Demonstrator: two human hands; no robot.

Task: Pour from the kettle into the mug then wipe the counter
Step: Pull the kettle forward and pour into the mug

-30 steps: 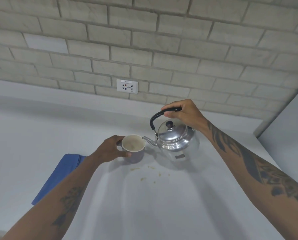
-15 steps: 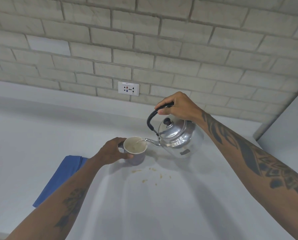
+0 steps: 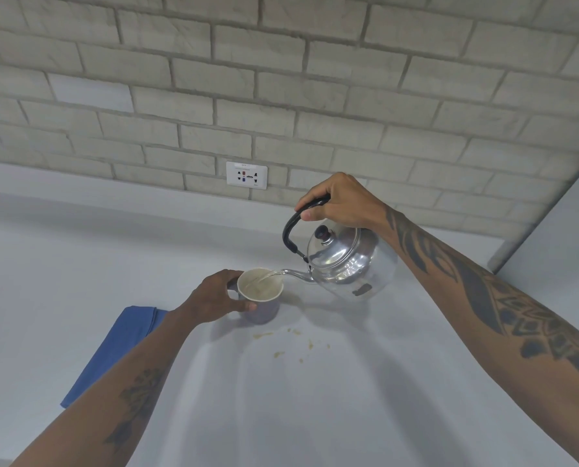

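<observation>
A: What sits at the lower left of the frame?
B: A folded blue cloth (image 3: 112, 352) lies flat on the white counter (image 3: 331, 416), partly hidden by the left forearm

A: And the left hand?
B: The left hand (image 3: 219, 296), left of centre, is curled around the side of the mug (image 3: 260, 294), thumb toward the front and fingers round the back. The mug stands on the counter

A: What is going into it?
B: A thin stream runs from the spout of the kettle (image 3: 347, 262) over the rim into the mug. The kettle is off the counter, tilted spout-down, just right of the mug

A: Who holds it?
B: The right hand (image 3: 340, 202), above centre right, is closed on its black handle

A: Anything else?
B: Yellowish spots (image 3: 289, 345) lie on the counter just below the mug, and a wall socket (image 3: 246, 175) sits in the brick wall above
</observation>
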